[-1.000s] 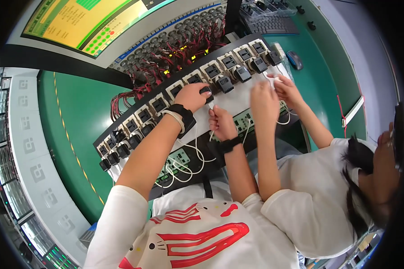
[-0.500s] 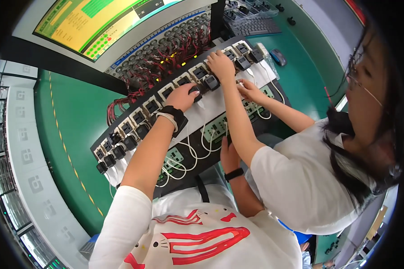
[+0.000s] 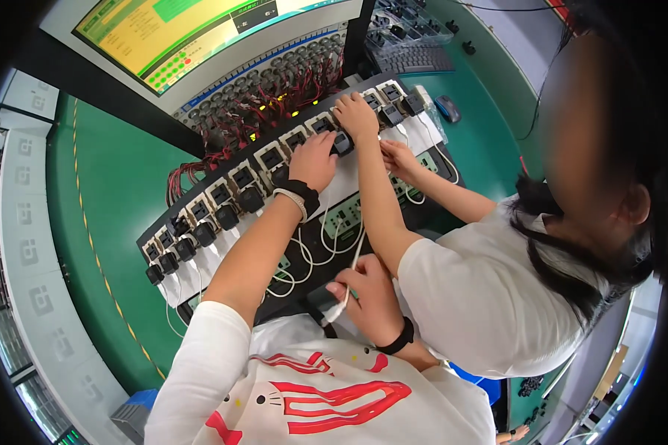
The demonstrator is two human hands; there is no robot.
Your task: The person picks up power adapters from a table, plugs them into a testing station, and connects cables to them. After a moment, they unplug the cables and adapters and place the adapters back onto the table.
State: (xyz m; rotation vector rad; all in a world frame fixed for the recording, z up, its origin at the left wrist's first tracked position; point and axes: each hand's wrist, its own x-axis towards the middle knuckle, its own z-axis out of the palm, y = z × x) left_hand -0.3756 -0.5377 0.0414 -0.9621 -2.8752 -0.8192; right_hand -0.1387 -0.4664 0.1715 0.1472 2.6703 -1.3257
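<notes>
My left hand (image 3: 314, 162), with a dark watch and a pale band at the wrist, lies over the sloping row of sockets. Its fingers bend down together beside a black charger (image 3: 341, 144); whatever is under the palm is hidden. Lower down, my right hand (image 3: 372, 300) pinches a white cable (image 3: 351, 276) between thumb and fingers, a pale end hanging below it. Another person's hand (image 3: 356, 116) rests on the sockets farther right, and that person's other hand (image 3: 402, 161) is at a white cable there. Several black chargers (image 3: 226, 216) sit plugged in at the left.
Green circuit boards (image 3: 343, 221) with looping white cables lie below the sockets. Behind stand a screen (image 3: 200, 33) and bundled red wires (image 3: 274, 111). A keyboard (image 3: 416, 59) and mouse (image 3: 447, 109) are at the far right. The co-worker leans in close on my right.
My right hand has risen from the boards' near edge and now holds a white cable. My left hand has shifted slightly right along the sockets, covering the charger it was touching.
</notes>
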